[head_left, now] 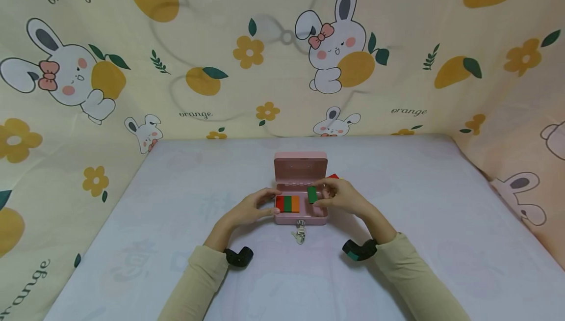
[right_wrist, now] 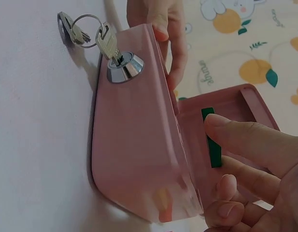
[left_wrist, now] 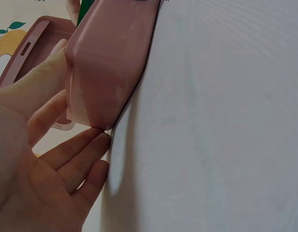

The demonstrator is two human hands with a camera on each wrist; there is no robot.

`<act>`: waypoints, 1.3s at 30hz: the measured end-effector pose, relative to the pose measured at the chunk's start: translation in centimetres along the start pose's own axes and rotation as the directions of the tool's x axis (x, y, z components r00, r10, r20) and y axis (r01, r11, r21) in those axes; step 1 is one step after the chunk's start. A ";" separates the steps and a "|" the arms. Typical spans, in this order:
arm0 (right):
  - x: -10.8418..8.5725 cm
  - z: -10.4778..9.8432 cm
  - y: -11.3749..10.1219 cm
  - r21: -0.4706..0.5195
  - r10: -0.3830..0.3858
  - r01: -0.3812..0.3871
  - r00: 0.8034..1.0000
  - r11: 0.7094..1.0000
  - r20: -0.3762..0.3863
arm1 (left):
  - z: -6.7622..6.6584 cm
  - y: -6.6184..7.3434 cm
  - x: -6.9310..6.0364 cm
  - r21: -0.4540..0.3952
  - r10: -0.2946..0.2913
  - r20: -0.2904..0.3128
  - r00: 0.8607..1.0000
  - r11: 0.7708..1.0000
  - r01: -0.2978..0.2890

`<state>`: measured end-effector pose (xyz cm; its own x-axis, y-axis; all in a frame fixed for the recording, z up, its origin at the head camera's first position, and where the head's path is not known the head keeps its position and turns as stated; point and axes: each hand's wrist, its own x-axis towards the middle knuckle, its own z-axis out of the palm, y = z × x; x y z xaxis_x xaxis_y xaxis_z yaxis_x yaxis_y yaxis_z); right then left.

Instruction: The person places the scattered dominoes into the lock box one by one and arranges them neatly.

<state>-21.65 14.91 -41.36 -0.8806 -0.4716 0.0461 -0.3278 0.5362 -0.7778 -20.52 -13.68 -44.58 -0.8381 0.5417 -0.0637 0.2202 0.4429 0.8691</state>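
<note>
A pink metal cash box (head_left: pixel 318 219) stands on the table with its lid (head_left: pixel 301 169) raised. Inside at the left, red (head_left: pixel 280 204), green (head_left: pixel 288 204) and orange (head_left: pixel 295 204) blocks lie side by side. My left hand (head_left: pixel 253 206) holds the box's left end; in the left wrist view, the thumb reaches over the rim and fingertips touch the wall. Over the box's right part, my right hand (head_left: pixel 342 196) pinches a thin green block (right_wrist: pixel 214 140) between thumb and fingers. Keys (right_wrist: pixel 108 43) on a ring hang from the front lock (right_wrist: pixel 126 67).
Partly hidden behind my right hand, a red piece (head_left: pixel 334 176) with a bit of yellow shows beside the box. A white cloth (head_left: pixel 154 242) covers the table. A printed rabbit-and-orange curtain (head_left: pixel 273 80) hangs behind and along the sides.
</note>
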 end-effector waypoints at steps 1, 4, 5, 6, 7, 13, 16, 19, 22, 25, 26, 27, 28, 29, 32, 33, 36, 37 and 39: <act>0.0 0.1 0.0 0.004 0.001 -0.001 1.000 1.000 0.002 | 0.0 0.0 0.0 0.000 -0.002 -0.001 1.000 1.000 0.002; 0.2 0.2 -0.1 0.028 0.007 -0.007 1.000 1.000 0.014 | 0.0 0.1 0.0 0.000 -0.005 -0.004 1.000 1.000 0.005; 0.2 0.3 -0.1 0.036 0.009 -0.009 1.000 0.999 0.019 | 0.0 0.1 0.0 0.001 -0.005 -0.005 1.000 1.000 0.005; 0.2 0.3 -0.1 0.044 0.011 -0.012 1.000 0.999 0.024 | 0.0 0.1 0.0 0.001 -0.004 -0.006 1.000 1.000 0.004; 0.3 0.4 -0.1 0.051 0.013 -0.015 0.999 0.999 0.030 | 0.0 0.1 0.0 -0.001 -0.003 -0.005 1.000 1.000 0.003; 0.4 0.6 -0.1 0.064 0.010 -0.013 0.999 0.998 0.046 | 0.0 0.0 0.0 -0.006 -0.005 -0.003 1.000 1.000 0.005; 0.4 0.8 -0.2 0.059 0.018 -0.021 0.999 0.998 0.042 | 0.1 0.0 0.0 -0.012 -0.012 -0.001 1.000 1.000 0.011; 0.5 1.0 -0.3 0.051 0.029 -0.030 0.999 0.998 0.028 | 0.1 0.1 0.0 -0.014 -0.018 0.000 1.000 1.000 0.018; 0.5 1.3 -0.6 0.057 0.038 -0.039 0.999 0.998 0.015 | 0.1 0.2 -0.1 -0.014 -0.021 0.001 1.000 1.000 0.021; 0.6 1.5 -0.8 0.074 0.038 -0.039 0.999 0.997 0.009 | 0.1 0.2 -0.1 -0.011 -0.019 0.001 1.000 1.000 0.019; 0.7 1.6 -0.9 0.078 0.039 -0.040 0.999 0.996 0.009 | 0.1 0.2 -0.1 -0.011 -0.019 0.001 1.000 1.000 0.019; 0.7 1.7 -0.9 0.077 0.038 -0.038 0.999 0.996 0.008 | 0.1 0.1 -0.1 -0.010 -0.020 0.001 1.000 1.000 0.020; 0.8 1.8 -0.9 0.074 0.037 -0.038 0.999 0.997 0.008 | 0.1 0.1 -0.1 -0.009 -0.020 0.000 1.000 1.000 0.020; 0.8 1.8 -1.0 0.066 0.034 -0.035 0.999 0.997 0.007 | 0.1 0.1 0.0 -0.008 -0.020 -0.001 1.000 1.000 0.020; 0.9 2.1 -1.0 0.047 0.041 -0.041 0.999 0.998 0.009 | 0.1 0.0 0.0 -0.008 -0.021 -0.001 1.000 1.000 0.021; 0.9 2.2 -0.9 0.042 0.043 -0.043 0.999 0.998 0.009 | 0.1 0.0 0.0 -0.008 -0.021 -0.002 1.000 1.000 0.021; 0.9 2.4 -0.9 0.025 0.049 -0.050 0.999 0.998 0.010 | 0.1 0.1 0.0 -0.010 -0.021 -0.002 1.000 1.000 0.021; 0.9 2.5 -0.8 0.016 0.052 -0.053 0.999 0.998 0.010 | 0.1 0.1 0.0 -0.012 -0.021 -0.002 1.000 1.000 0.021; 0.9 2.6 -0.8 -0.011 0.053 -0.053 0.999 0.999 0.009 | 0.1 0.1 0.0 -0.015 -0.020 -0.002 1.000 1.000 0.020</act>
<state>-21.27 12.19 -42.34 -0.8936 -0.4488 -0.0010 -0.2844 0.5679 -0.7724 -20.45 -13.54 -44.60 -0.8434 0.5313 -0.0798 0.1963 0.4431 0.8747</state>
